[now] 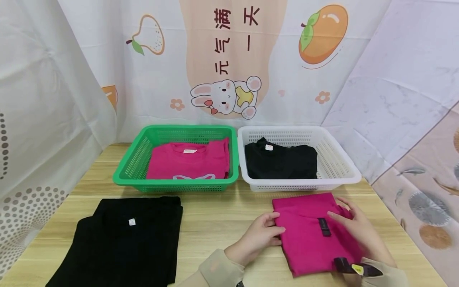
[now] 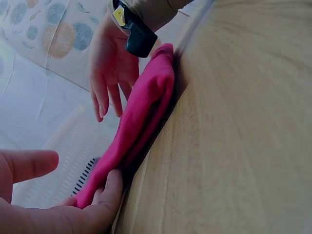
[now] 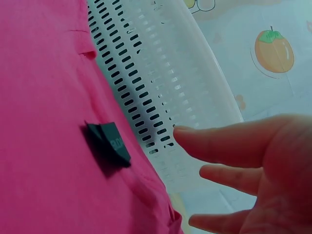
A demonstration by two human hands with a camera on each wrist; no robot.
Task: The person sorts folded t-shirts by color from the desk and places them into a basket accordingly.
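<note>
A folded pink shirt (image 1: 315, 235) with a dark neck label (image 1: 324, 227) lies on the table, in front of the white basket. At its left edge is my left hand (image 1: 259, 236); in the left wrist view the fingers (image 2: 105, 200) touch the side of the fold while the thumb stands apart. My right hand (image 1: 356, 225) hovers around the upper right of the shirt, its fingers relaxed and spread. The right wrist view shows that hand's thumb (image 3: 214, 144) off the fabric, with nothing between thumb and fingers.
A folded black shirt (image 1: 125, 247) lies at the left front. Behind stand a green basket (image 1: 175, 185) with a pink shirt (image 1: 188, 161) inside and a white basket (image 1: 305, 185) with a black garment (image 1: 281, 161). A printed curtain (image 1: 279, 103) hangs behind them.
</note>
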